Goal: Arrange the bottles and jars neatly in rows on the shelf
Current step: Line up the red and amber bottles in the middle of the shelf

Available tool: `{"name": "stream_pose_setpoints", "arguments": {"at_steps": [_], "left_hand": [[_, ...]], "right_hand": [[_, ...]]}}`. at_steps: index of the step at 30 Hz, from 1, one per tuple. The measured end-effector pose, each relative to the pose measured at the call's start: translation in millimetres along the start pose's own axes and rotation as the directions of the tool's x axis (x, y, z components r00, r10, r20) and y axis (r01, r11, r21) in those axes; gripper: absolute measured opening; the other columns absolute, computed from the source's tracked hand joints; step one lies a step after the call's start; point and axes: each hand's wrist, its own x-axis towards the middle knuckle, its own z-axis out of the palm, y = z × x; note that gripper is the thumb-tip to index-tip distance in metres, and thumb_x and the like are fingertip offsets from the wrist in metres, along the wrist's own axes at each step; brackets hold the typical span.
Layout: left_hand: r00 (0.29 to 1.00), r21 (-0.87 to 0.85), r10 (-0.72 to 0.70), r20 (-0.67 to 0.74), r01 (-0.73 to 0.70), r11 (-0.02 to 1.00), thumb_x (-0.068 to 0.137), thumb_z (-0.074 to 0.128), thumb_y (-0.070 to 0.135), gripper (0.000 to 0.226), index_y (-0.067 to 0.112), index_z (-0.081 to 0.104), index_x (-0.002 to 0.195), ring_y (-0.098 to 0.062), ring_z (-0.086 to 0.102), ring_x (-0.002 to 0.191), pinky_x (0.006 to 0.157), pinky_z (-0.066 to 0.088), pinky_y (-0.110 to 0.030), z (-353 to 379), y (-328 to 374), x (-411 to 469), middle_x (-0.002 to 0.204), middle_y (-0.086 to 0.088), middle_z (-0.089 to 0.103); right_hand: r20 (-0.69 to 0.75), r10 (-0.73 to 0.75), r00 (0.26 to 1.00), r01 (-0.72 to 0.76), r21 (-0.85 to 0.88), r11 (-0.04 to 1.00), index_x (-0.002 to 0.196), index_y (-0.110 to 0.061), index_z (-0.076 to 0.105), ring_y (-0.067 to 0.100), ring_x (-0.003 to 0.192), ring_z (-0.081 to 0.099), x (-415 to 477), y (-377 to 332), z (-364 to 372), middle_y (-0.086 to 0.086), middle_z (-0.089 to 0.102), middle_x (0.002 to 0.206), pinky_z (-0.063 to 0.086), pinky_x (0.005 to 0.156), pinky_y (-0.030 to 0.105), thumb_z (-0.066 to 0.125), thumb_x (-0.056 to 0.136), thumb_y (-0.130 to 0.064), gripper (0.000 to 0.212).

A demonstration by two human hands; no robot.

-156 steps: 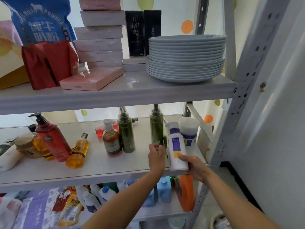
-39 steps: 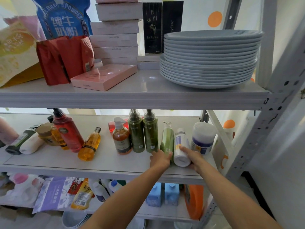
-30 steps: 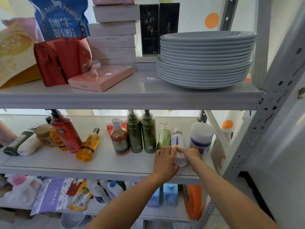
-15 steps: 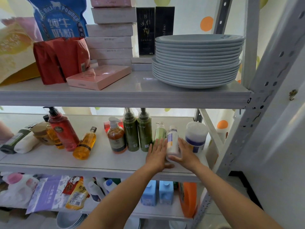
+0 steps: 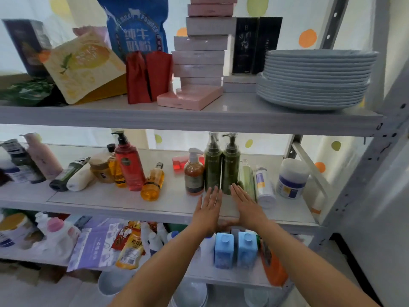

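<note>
On the middle shelf (image 5: 110, 201) a row stands at the right: a brown pump bottle (image 5: 194, 173), two dark green pump bottles (image 5: 222, 167), a pale green bottle (image 5: 248, 178), a white bottle (image 5: 263, 185) and a white jar (image 5: 291, 179). My left hand (image 5: 208, 209) and my right hand (image 5: 246, 206) lie flat with straight fingers, side by side, fingertips at the base of the dark green bottles. Neither hand holds anything. Further left, a red pump bottle (image 5: 128, 165) stands, and an orange bottle (image 5: 153, 182) leans.
At the shelf's left end several bottles and tubes (image 5: 73, 176) lie or lean in disorder. The upper shelf carries a stack of plates (image 5: 316, 80), pink boxes (image 5: 199, 56) and bags. Blue bottles (image 5: 234, 249) stand below. A steel upright (image 5: 363, 173) borders the right.
Both hands have let go of the white bottle and slid left, now flat before the dark green bottles. The camera view has panned left.
</note>
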Motion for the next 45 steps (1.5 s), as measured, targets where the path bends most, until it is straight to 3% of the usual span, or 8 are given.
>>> {"name": "stream_pose_setpoints", "arguments": {"at_steps": [4, 14, 21, 28, 34, 45], "left_hand": [[0.999, 0.000, -0.048, 0.020, 0.048, 0.999, 0.082, 0.054, 0.062, 0.113, 0.013, -0.023, 0.147, -0.023, -0.028, 0.142, 0.114, -0.016, -0.043, -8, -69, -46, 0.152, -0.004, -0.034], [0.985, -0.096, -0.171, 0.032, 0.173, 0.980, 0.079, 0.059, 0.062, 0.120, 0.012, -0.028, 0.145, -0.027, -0.029, 0.142, 0.116, -0.015, -0.044, -20, -190, -106, 0.151, -0.007, -0.036], [0.990, -0.088, -0.126, -0.066, 0.120, 0.989, 0.083, 0.057, 0.058, 0.113, 0.009, -0.022, 0.147, -0.024, -0.026, 0.143, 0.117, -0.009, -0.037, -41, -209, -71, 0.155, -0.008, -0.028], [0.991, -0.050, -0.083, -0.108, 0.078, 0.996, 0.081, 0.062, 0.055, 0.114, 0.010, -0.019, 0.148, -0.021, -0.020, 0.145, 0.118, -0.006, -0.034, -56, -225, -12, 0.157, -0.005, -0.024], [0.996, -0.033, -0.078, -0.048, 0.077, 0.996, 0.078, 0.065, 0.056, 0.119, 0.008, -0.018, 0.148, -0.021, -0.018, 0.146, 0.119, -0.001, -0.034, -51, -221, -2, 0.157, -0.006, -0.023], [0.995, -0.037, 0.019, 0.098, -0.015, 0.999, 0.079, 0.066, 0.053, 0.119, 0.005, -0.018, 0.148, -0.024, -0.019, 0.146, 0.120, -0.004, -0.036, -65, -235, 27, 0.157, -0.010, -0.023]], "right_hand": [[0.074, 0.009, 0.997, -0.012, 0.045, 0.999, 0.150, -0.012, -0.011, 0.016, 0.148, -0.006, 11, -67, 13, 0.001, -0.015, 0.159, 0.010, 0.121, 0.035, 0.070, 0.066, -0.064, 0.128], [0.108, -0.063, 0.992, 0.048, 0.137, 0.989, 0.150, -0.011, -0.011, 0.016, 0.147, -0.007, 57, -202, 40, 0.003, -0.015, 0.159, 0.005, 0.119, 0.029, 0.070, 0.072, -0.057, 0.121], [0.111, -0.055, 0.992, 0.039, 0.142, 0.989, 0.150, -0.008, -0.012, 0.015, 0.147, -0.008, 106, -217, 29, 0.004, -0.015, 0.159, 0.001, 0.118, 0.026, 0.071, 0.072, -0.054, 0.122], [0.155, -0.028, 0.987, 0.017, 0.071, 0.997, 0.148, -0.011, -0.017, 0.015, 0.146, -0.015, 171, -195, 21, 0.001, -0.022, 0.157, 0.002, 0.121, 0.031, 0.074, 0.071, -0.052, 0.126], [0.284, 0.041, 0.958, -0.052, 0.032, 0.998, 0.148, -0.008, -0.015, 0.021, 0.146, -0.014, 188, -201, 23, 0.008, -0.017, 0.158, 0.002, 0.119, 0.032, 0.071, 0.081, -0.015, 0.109], [0.277, 0.295, 0.914, -0.319, 0.047, 0.946, 0.148, -0.009, -0.016, 0.020, 0.146, -0.015, 209, -197, 47, 0.007, -0.019, 0.158, 0.004, 0.121, 0.034, 0.058, 0.086, 0.000, 0.097]]}}
